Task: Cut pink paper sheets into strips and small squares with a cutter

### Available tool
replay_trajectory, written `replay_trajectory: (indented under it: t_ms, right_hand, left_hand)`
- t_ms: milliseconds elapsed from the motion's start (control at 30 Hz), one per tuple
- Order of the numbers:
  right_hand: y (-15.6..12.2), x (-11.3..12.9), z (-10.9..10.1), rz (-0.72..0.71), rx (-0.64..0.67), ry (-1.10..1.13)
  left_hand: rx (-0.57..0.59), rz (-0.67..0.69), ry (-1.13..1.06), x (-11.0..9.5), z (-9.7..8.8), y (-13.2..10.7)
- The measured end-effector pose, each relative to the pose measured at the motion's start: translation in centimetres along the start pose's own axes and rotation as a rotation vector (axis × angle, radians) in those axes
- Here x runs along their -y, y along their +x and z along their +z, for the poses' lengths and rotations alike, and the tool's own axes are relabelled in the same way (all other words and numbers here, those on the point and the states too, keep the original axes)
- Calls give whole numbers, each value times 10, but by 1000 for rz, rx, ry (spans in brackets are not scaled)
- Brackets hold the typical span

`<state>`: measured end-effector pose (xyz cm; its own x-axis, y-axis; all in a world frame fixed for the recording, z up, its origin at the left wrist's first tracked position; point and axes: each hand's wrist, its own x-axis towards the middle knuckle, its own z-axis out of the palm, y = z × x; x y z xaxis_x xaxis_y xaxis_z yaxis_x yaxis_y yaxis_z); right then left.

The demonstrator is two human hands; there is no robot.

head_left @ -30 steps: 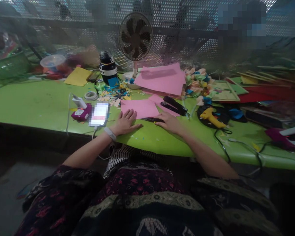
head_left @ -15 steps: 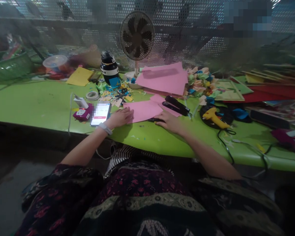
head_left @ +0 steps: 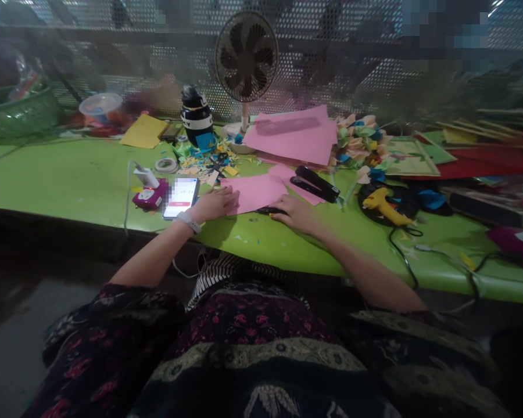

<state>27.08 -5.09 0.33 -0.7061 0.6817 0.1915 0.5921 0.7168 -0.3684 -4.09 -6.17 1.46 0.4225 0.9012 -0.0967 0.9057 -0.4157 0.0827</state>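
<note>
My left hand (head_left: 215,204) lies on the left edge of a pink paper sheet (head_left: 255,191) on the green table (head_left: 70,180); its fingers are together, loosely flat, and hold nothing. A white band is on that wrist. My right hand (head_left: 294,212) rests at the sheet's near right corner, fingers closed over a small dark tool (head_left: 265,210) that pokes out to the left. I cannot make out what the tool is. A phone (head_left: 181,197) with a lit screen lies just left of my left hand.
A black stapler (head_left: 316,184) and a yellow glue gun (head_left: 383,206) with its cable lie to the right. Behind are a pink paper stack (head_left: 294,136), a fan (head_left: 246,58), a dark bottle (head_left: 196,119), paper scraps (head_left: 209,162), a tape roll (head_left: 165,165) and a magenta charger (head_left: 148,196).
My left hand slid from the bare table onto the pink sheet's left edge, its fingers drawn closer together. The right hand stayed on the dark tool. The view shifted slightly.
</note>
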Motion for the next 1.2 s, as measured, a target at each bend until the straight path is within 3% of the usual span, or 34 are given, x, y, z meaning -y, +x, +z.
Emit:
replay_trajectory:
  t_ms: [800, 1200]
  right_hand:
    - [16, 26, 8, -42, 66, 18]
    - [25, 34, 10, -53, 71, 22]
  left_hand:
    - [11, 63, 70, -3, -8, 1]
    - [-23, 124, 71, 10, 0, 6]
